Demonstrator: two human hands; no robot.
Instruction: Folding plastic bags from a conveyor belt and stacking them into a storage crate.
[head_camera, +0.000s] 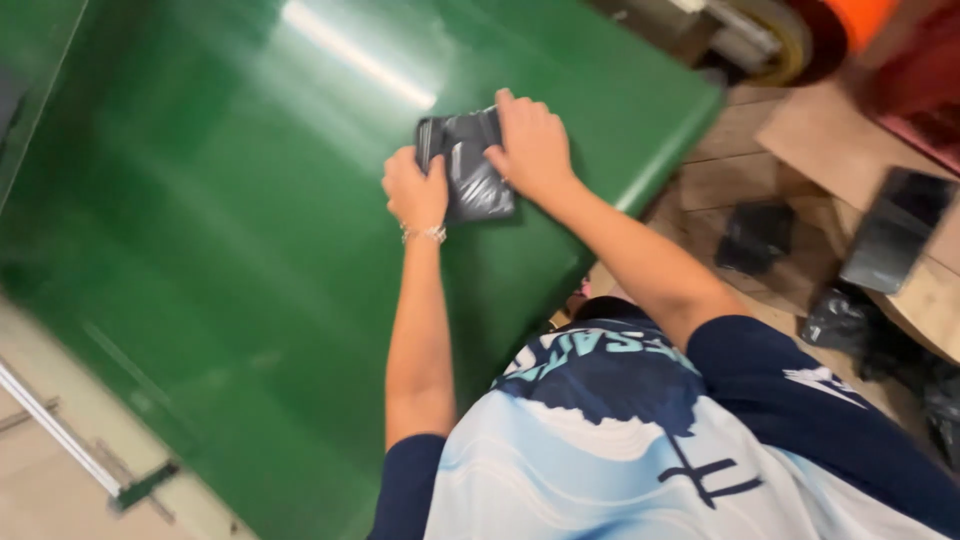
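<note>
A small flat package in dark grey plastic wrap (478, 182) lies on a glossy green conveyor belt (230, 230). My left hand (414, 192) grips its left edge, with a thin bracelet on the wrist. My right hand (532, 146) lies over its upper right corner, fingers curled onto the wrap. Both of my arms reach forward from my blue and white shirt at the bottom of the view.
The belt's right edge (660, 160) drops off to wooden boards (850, 150). On these lie more dark wrapped packages (757, 236), a flat black one (897, 228) and crumpled black plastic (842, 322). An orange and yellow machine part (800, 30) sits at the top right. A metal frame rail (60, 430) runs at the bottom left.
</note>
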